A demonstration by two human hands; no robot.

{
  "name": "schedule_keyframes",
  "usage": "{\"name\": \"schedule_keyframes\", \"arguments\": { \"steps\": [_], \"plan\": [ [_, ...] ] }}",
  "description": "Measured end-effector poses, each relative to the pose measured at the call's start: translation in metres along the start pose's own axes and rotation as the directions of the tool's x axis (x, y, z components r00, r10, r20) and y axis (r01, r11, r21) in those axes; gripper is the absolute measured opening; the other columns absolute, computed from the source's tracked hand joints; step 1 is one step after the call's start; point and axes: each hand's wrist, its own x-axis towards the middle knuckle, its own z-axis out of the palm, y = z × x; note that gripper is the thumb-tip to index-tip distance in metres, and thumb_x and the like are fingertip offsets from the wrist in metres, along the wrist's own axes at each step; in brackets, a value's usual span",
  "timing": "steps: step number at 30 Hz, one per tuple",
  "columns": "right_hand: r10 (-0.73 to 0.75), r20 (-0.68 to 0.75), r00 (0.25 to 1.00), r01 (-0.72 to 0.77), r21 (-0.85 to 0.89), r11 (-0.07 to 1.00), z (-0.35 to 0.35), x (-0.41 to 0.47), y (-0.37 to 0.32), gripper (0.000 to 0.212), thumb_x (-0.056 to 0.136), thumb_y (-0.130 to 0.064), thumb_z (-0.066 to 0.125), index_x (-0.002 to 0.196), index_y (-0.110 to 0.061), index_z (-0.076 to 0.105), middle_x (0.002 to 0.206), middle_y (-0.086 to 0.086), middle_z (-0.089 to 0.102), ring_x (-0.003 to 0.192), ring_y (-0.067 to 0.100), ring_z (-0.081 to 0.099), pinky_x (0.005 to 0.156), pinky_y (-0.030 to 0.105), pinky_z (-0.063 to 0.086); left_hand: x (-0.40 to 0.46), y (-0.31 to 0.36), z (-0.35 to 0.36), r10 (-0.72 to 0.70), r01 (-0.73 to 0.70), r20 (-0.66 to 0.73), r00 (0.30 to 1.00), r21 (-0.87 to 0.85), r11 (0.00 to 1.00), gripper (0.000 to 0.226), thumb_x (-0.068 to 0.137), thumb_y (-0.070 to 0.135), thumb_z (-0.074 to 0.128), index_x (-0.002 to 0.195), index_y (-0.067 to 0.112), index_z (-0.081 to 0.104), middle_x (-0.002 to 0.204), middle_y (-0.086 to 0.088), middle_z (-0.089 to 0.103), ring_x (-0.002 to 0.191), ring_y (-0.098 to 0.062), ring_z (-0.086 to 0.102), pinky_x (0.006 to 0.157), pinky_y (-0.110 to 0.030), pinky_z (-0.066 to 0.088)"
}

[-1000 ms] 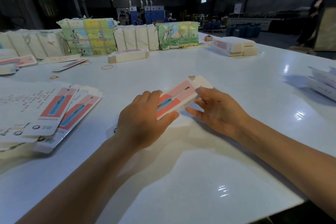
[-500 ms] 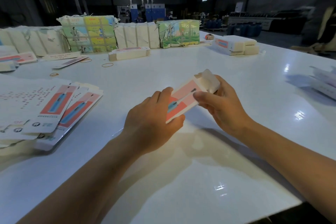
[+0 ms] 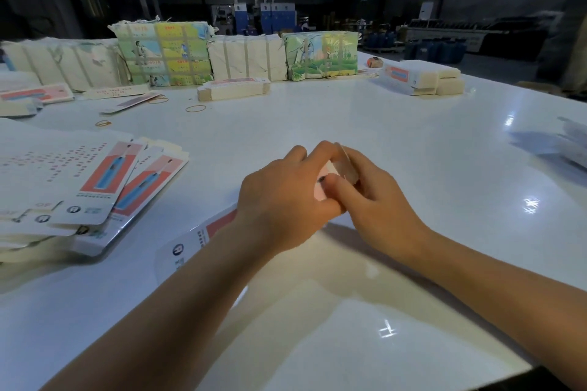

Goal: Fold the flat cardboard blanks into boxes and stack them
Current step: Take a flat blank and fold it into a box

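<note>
Cardboard blank (image 3: 203,236) held low over the surface (image 3: 349,124), near the middle of its near edge, lying along the left forearm with its white printed end toward the near edge. Far end of it clamped between both hands, close together and touching there. Left hand (image 3: 286,200) wrapped over the top, fingers curled down across the pink panel. Right hand (image 3: 378,200) gripping from the right side, thumb pressed on the front, fingers curled behind a pale flap (image 3: 347,165) bent upward. Whether the blank touches the surface: cannot tell.

At the left edge, a loose pile of flat blanks (image 3: 104,187), fanned, red-and-blue print facing up. Beyond it, toward the far left corner, a few single blanks (image 3: 35,94) and rubber bands (image 3: 195,108) lying apart. Along the far edge, a row of strapped paper bundles (image 3: 162,54), some white, some with coloured pictures, with a banded pack of blanks (image 3: 233,89) lying just in front. Toward the far right corner, a small stack of folded boxes (image 3: 419,76). At the right edge, blurred white pieces (image 3: 571,143), too indistinct to identify.
</note>
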Motion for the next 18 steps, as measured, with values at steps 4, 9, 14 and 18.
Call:
{"name": "schedule_keyframes", "arguments": {
  "steps": [4,9,14,18],
  "plan": [
    [-0.118,0.021,0.993,0.12,-0.218,0.968,0.007,-0.002,0.0,0.011,0.097,-0.021,0.042,0.099,-0.02,0.053,0.072,-0.011,0.052,0.067,0.006,0.048,0.062,0.018,0.035,0.005,-0.002,0.004,-0.08,0.079,-0.016,0.997,-0.021,0.997,0.063,0.084,0.037,0.055,0.127,0.034,0.01,0.092,0.004,0.055,0.074,-0.02,0.054,0.063,-0.031,0.043],
    [0.058,-0.037,0.998,-0.06,-0.061,0.996,0.0,0.003,0.008,0.013,0.093,-0.004,0.048,0.096,-0.012,0.057,0.073,0.0,0.057,0.069,0.008,0.053,0.07,0.031,0.047,0.0,-0.007,0.011,-0.084,0.082,0.082,0.993,0.037,0.996,0.078,0.078,0.055,0.06,0.139,0.024,0.023,0.123,0.003,0.054,0.106,-0.02,0.055,0.078,-0.029,0.041],
    [0.114,-0.129,0.985,-0.117,-0.014,0.993,-0.007,0.009,0.014,0.022,0.097,-0.008,0.043,0.108,-0.007,0.062,0.088,0.007,0.067,0.081,0.023,0.065,0.076,0.027,0.056,-0.01,-0.018,0.015,-0.035,0.035,-0.005,0.999,0.11,0.993,0.061,0.083,0.065,0.048,0.127,0.023,0.041,0.115,0.005,0.057,0.099,-0.017,0.056,0.075,-0.03,0.046],
    [0.004,-0.14,0.99,-0.035,-0.224,0.974,-0.002,0.003,0.014,0.037,0.1,-0.025,0.042,0.13,-0.006,0.051,0.086,-0.013,0.057,0.075,-0.014,0.056,0.066,-0.001,0.04,-0.008,-0.017,0.014,0.044,-0.03,-0.113,0.993,0.125,0.992,0.064,0.082,0.063,0.052,0.126,0.017,0.046,0.109,0.001,0.06,0.093,-0.018,0.06,0.064,-0.024,0.038]
  ]
}}
